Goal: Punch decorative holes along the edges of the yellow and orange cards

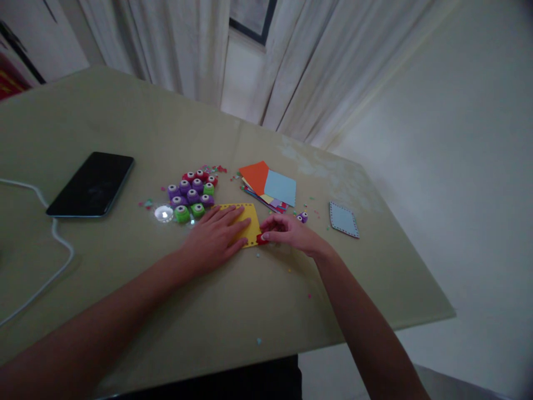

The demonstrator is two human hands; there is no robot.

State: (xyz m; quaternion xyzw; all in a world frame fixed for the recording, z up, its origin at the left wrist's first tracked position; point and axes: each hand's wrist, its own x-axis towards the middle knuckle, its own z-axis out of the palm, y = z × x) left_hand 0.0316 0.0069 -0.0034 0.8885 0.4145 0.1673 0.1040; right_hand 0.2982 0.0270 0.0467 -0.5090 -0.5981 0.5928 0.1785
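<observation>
A yellow card (252,214) with small holes along its edges lies on the table. My left hand (219,236) is spread flat over its left and middle part, fingers apart, covering much of it. At the card's lower right corner, my right hand (287,230) has its fingers closed around a small red craft punch (261,239). The punch sits against the card's edge; my fingers hide part of it. Close behind the right hand are small purple punches (302,217). Left of the card stands a cluster of purple, green and red craft punches (192,194) with white buttons.
Coloured cards (280,188) lie stacked behind the yellow one. A light blue card (343,219) with punched edges rests at the right. A black tablet (91,184) and white cable (62,241) are at the left. Paper bits (259,341) are scattered about; the table edge (425,320) is at right.
</observation>
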